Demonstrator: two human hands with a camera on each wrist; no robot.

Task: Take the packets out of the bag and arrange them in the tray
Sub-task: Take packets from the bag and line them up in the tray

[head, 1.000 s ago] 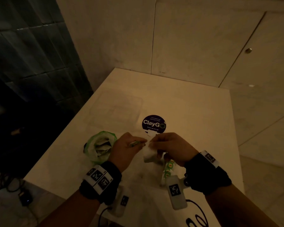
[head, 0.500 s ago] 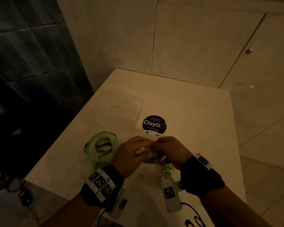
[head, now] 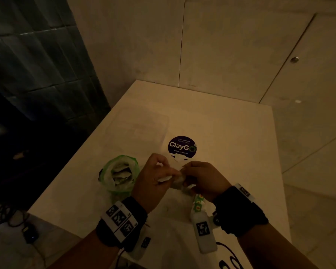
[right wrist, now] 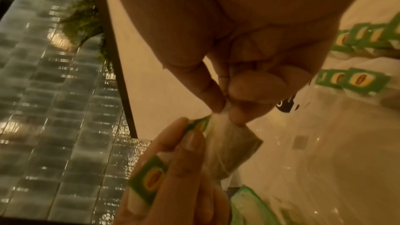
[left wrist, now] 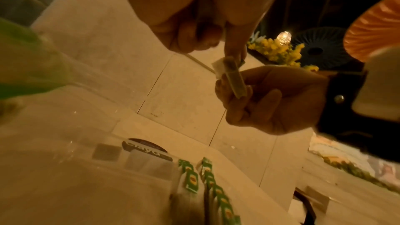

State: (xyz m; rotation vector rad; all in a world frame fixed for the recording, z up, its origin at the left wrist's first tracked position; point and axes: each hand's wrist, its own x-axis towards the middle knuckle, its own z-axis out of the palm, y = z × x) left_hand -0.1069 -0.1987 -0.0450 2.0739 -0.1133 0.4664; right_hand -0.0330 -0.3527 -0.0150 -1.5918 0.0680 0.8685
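Observation:
Both hands meet over the middle of the white table (head: 231, 133). My left hand (head: 169, 171) and right hand (head: 184, 171) each pinch the same tea packet (right wrist: 233, 148), a pale sachet with a green tag. In the right wrist view the left thumb also presses a second green-tagged packet (right wrist: 149, 177) against its fingers. The green plastic bag (head: 120, 175) stands open just left of my left hand, with more packets inside. Rows of green-tagged packets (left wrist: 194, 179) lie in a clear tray (left wrist: 140, 186) near the table's front edge, below my right hand.
A round dark ClayGo sticker (head: 182, 145) lies just beyond the hands. A clear shallow container (head: 138, 127) sits at the back left of the table. Cabinet doors (head: 241, 45) stand behind the table. Cables (head: 17, 220) lie on the floor at the left.
The hands have drawn closer together and a little lower. The white sachet that showed between them is now mostly covered by the fingers.

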